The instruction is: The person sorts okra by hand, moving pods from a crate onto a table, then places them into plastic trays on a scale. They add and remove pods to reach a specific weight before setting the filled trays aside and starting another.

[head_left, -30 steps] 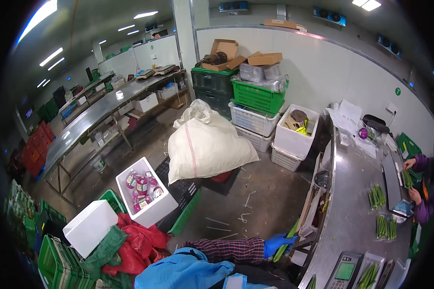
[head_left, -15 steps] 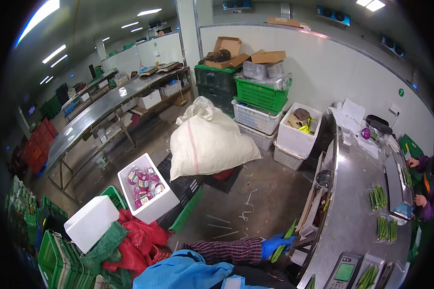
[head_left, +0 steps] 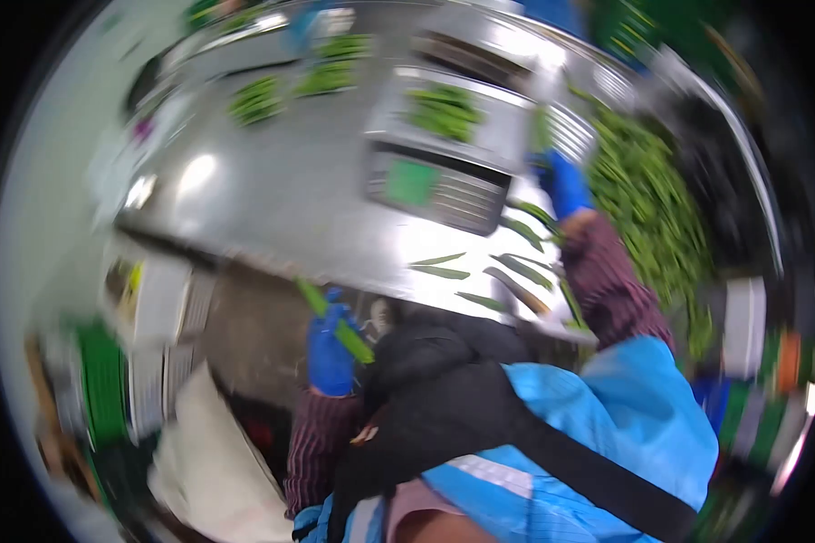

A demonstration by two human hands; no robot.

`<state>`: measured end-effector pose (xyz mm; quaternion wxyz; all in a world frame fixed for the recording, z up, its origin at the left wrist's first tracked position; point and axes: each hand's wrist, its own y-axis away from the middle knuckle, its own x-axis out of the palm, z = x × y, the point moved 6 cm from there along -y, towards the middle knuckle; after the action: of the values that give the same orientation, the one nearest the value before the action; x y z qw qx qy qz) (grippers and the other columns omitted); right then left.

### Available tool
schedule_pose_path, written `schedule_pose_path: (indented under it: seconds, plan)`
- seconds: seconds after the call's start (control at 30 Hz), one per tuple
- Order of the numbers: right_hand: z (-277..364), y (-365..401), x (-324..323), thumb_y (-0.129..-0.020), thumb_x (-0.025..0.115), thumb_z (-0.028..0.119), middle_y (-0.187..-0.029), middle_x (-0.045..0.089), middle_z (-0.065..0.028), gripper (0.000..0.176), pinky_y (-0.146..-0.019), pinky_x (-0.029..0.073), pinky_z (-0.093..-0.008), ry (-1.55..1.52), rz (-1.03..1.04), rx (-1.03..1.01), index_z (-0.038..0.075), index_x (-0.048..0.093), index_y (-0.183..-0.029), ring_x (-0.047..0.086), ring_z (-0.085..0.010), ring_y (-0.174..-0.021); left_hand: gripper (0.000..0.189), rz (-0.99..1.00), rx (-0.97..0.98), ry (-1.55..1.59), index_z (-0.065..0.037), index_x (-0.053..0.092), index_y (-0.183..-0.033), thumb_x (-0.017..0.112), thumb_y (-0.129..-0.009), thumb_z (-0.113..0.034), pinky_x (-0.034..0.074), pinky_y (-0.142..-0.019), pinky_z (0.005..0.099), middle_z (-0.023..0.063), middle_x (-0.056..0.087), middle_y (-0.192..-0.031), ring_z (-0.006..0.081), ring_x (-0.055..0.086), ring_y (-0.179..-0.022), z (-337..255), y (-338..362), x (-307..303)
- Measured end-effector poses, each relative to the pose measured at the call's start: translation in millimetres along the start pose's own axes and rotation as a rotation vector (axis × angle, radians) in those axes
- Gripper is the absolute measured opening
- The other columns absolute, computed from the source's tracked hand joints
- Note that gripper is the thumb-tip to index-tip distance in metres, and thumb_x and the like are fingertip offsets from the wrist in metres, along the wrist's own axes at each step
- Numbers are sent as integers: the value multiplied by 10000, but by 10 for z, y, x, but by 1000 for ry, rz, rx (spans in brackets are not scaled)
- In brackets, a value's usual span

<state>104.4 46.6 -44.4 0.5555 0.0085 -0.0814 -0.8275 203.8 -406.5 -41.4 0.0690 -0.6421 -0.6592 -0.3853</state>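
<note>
My left hand (head_left: 333,348), in a blue glove, is closed around a long green pod (head_left: 349,340) beside the table's front edge. On the right, my right hand (head_left: 566,185), also gloved in blue, reaches over the metal table (head_left: 281,195) by a slotted tray; motion blurs its fingers and a green shape is at their tips. A scale (head_left: 439,195) with a green display stands left of it, bearing a tray of green pods (head_left: 445,112). Loose pods (head_left: 521,233) and a knife (head_left: 521,291) lie nearer to my body.
A large heap of green pods (head_left: 647,199) lies at the right. Several bundles (head_left: 324,77) sit at the far left of the table. White crates (head_left: 149,299), a green crate (head_left: 102,385) and a pale sack (head_left: 213,462) stand on the floor at left.
The view has swung from the floor and sack to the table, scale and pod heap. My right hand has come into view, while my left hand still holds a green pod.
</note>
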Motion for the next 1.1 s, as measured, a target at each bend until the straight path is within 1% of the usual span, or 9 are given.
schedule_pose_path:
  seconds: [0.13, 0.17, 0.2, 0.23, 0.5, 0.77, 0.87, 0.97, 1.1]
  plan:
    - [-296, 853, 674, -922, 483, 303, -845, 645, -65, 263, -611, 473, -260, -212, 7, 131, 71, 554, -1022, 577, -125, -679, 391, 282, -198, -80, -44, 431, -1264, 545, -900, -129, 475, -744, 263, 14, 572, -908, 116, 560, -818, 118, -425, 513]
    - [-149, 1050, 844, -927, 489, 301, -842, 640, -49, 288, -612, 468, -255, 218, 108, -377, 55, 539, -1070, 566, -109, -671, 410, 322, -252, -103, -48, 409, -1284, 541, -904, -130, 468, -793, 287, 30, 566, -968, 130, 555, -881, 163, -549, 625]
    - [-252, 1185, 1041, -921, 504, 284, -842, 629, -31, 287, -612, 460, -253, -126, 83, 128, 62, 535, -1100, 556, -102, -677, 430, 357, -301, -122, -52, 388, -1303, 537, -907, -131, 462, -841, 311, 45, 560, -1029, 144, 550, -943, 185, -665, 719]
    - [-292, 1290, 1214, -916, 511, 265, -853, 625, -32, 305, -589, 451, -244, -143, 115, 212, 55, 527, -1136, 545, -93, -672, 424, 398, -328, -177, -69, 372, -1313, 518, -918, -126, 442, -897, 352, 67, 529, -1109, 170, 530, -1022, 217, -749, 847]
    - [-445, 1646, 1436, -865, 599, 283, -1038, 590, -146, 482, -838, 464, -363, 315, -85, 114, 50, 449, -1260, 591, -243, -927, 366, 667, -555, -359, -53, 435, -1197, 576, -863, -103, 447, -851, 301, 52, 518, -1063, 156, 541, -986, 796, -1134, 1402]
    - [-550, 1771, 398, -651, 735, 368, -1033, 608, -226, 739, -814, 483, -393, 378, -446, 104, 14, 448, -1233, 603, -378, -938, 431, 872, -713, -402, -50, 406, -1248, 583, -855, -64, 443, -889, 305, 65, 530, -1102, 153, 541, -1012, 1696, -748, 2299]
    - [-512, 1848, -398, -690, 731, 114, -1073, 597, -86, 602, -813, 482, -291, -158, -407, 101, 11, 487, -1231, 577, -137, -917, 543, 1064, -821, -508, -37, 321, -1347, 566, -862, -45, 399, -967, 304, 102, 486, -1232, 166, 495, -1115, 2150, -545, 2842]
    - [-456, 2045, -1239, -691, 758, 139, -1076, 594, -85, 579, -835, 467, -286, -48, -635, 157, 10, 510, -1198, 570, -149, -957, 664, 1080, -731, -669, -43, 188, -1427, 549, -872, -91, 385, -979, 306, 136, 452, -1285, 174, 477, -1141, 2435, -473, 3151]
    - [-589, 2159, -2347, -687, 767, 139, -1009, 618, -75, 537, -774, 480, -273, -6, -811, 234, 3, 527, -1147, 594, -146, -860, 478, 1030, -903, -757, -39, 391, -1331, 545, -885, -114, 428, -907, 273, 91, 539, -1183, 146, 537, -1034, 2747, -664, 3026]
